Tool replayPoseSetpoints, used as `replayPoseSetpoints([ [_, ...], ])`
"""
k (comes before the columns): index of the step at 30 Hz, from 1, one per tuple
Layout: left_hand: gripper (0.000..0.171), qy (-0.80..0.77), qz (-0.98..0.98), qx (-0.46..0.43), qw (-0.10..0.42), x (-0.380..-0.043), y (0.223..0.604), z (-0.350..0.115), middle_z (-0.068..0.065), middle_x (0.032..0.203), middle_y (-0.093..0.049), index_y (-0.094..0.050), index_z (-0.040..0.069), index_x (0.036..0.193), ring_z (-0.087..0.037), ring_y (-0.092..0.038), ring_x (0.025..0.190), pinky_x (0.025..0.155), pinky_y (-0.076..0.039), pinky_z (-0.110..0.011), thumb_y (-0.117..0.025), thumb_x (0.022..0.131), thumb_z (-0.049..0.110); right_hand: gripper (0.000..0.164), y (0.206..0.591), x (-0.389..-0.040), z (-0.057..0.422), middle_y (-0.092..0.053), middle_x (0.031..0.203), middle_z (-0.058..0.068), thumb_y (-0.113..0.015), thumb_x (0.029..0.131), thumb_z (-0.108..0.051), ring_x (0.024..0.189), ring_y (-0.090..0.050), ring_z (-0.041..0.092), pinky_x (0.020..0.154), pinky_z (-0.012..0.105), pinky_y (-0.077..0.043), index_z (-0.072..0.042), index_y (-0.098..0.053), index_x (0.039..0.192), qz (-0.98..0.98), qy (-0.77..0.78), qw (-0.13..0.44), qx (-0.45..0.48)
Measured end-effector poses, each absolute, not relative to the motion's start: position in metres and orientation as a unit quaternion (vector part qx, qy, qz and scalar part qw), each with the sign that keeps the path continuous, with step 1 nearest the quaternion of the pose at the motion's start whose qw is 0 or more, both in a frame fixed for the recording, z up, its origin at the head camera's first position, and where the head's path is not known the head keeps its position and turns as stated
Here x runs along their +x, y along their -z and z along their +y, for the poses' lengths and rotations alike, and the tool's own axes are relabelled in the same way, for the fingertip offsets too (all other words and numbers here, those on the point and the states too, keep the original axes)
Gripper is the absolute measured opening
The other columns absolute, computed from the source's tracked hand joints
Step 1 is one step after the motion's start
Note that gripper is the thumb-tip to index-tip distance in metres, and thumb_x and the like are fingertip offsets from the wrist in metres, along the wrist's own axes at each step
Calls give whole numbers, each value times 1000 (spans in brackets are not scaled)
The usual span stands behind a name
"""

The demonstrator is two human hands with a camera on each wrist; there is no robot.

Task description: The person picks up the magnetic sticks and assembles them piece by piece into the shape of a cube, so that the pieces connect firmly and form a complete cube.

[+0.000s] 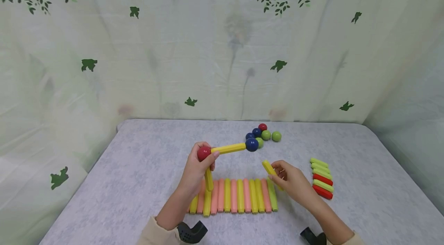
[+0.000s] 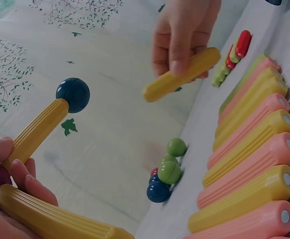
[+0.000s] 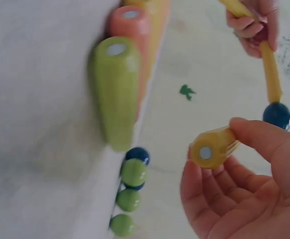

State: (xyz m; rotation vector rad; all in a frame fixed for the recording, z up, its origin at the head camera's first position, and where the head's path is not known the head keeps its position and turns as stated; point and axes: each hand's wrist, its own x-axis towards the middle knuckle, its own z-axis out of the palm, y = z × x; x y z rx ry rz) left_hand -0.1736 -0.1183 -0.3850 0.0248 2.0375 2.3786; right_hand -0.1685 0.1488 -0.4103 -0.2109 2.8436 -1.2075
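The left hand [image 1: 195, 166] pinched a glossy red ball [image 1: 203, 153] between thumb and fingers. From that ball, a ribbed yellow plastic-looking rod [image 1: 229, 148] reached out to the right of the left hand, with a glossy dark blue ball [image 1: 251, 145] at its far end. A second yellow rod [image 1: 208, 180] slanted down from the red ball, just below the fingers.

The right hand [image 1: 293, 181] pinched a loose yellow rod [image 1: 268, 166] between thumb and fingers, well apart from the left hand's joined pieces; a silvery disc showed in its end.

Below and between both hands, a side-by-side row of pink and yellow rods [image 1: 241, 198] lay on the mottled grey tabletop [image 1: 121, 183], a light green rod [image 1: 272, 195] ending it nearest the right hand. Beyond the hands sat a cluster of green, blue and red balls [image 1: 266, 135]. To the right hand's right lay light green and red rods [image 1: 323, 179].
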Motion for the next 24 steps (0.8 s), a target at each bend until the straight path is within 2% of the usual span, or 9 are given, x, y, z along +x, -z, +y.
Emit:
replayPoseSetpoints([
  [4, 41, -762, 647, 2, 5, -173, 384, -117, -11, 82, -48, -42, 9, 107, -19, -47, 63, 64, -45, -26, -68, 80, 24, 26, 401, -170, 138, -55, 82, 1, -67, 81, -13, 71, -51, 17, 57, 24, -48, -8, -58, 106, 888, 449, 10, -97],
  [10, 37, -789, 614, 2, 16, -173, 385, -114, -10, 85, -47, -43, 7, 109, -16, -47, 63, 63, -43, -24, -65, 84, 19, 27, 393, -175, 130, -57, 87, 1, -64, 84, -17, 79, -53, 17, 69, 27, -48, -9, -57, 109, 860, 492, -20, -136],
  [14, 29, -814, 581, 10, 19, -174, 385, -111, -12, 90, -46, -43, 3, 111, -20, -48, 77, 76, -40, -27, -57, 89, 15, 28, 388, -179, 130, -57, 93, 1, -62, 86, -19, 85, -53, 16, 75, 30, -47, -8, -56, 111, 852, 496, -57, -156],
  [16, 26, -810, 586, 8, 15, -174, 386, -109, -11, 93, -45, -43, 3, 111, -22, -46, 87, 84, -36, -31, -54, 90, 15, 29, 386, -182, 131, -57, 96, 2, -61, 86, -20, 87, -53, 16, 77, 31, -47, -8, -56, 112, 847, 502, -69, -162],
  [18, 26, -797, 604, 4, 10, -175, 388, -108, -9, 96, -44, -43, 3, 111, -24, -41, 94, 87, -32, -32, -52, 91, 17, 30, 383, -185, 131, -57, 98, 3, -60, 87, -21, 88, -53, 17, 78, 33, -46, -7, -55, 113, 841, 509, -76, -168],
  [20, 26, -783, 623, 0, 8, -177, 390, -107, -8, 96, -42, -44, 4, 110, -23, -39, 95, 85, -32, -31, -53, 91, 20, 31, 381, -190, 132, -57, 100, 5, -59, 88, -21, 90, -53, 18, 79, 34, -46, -6, -55, 114, 837, 513, -79, -170],
  [24, 30, -770, 638, 9, 15, -182, 398, -106, -8, 94, -44, -45, 3, 112, -21, -43, 86, 77, -37, -28, -56, 90, 20, 31, 376, -202, 132, -57, 103, 6, -58, 88, -20, 93, -54, 19, 79, 35, -45, -5, -55, 115, 840, 508, -83, -173],
])
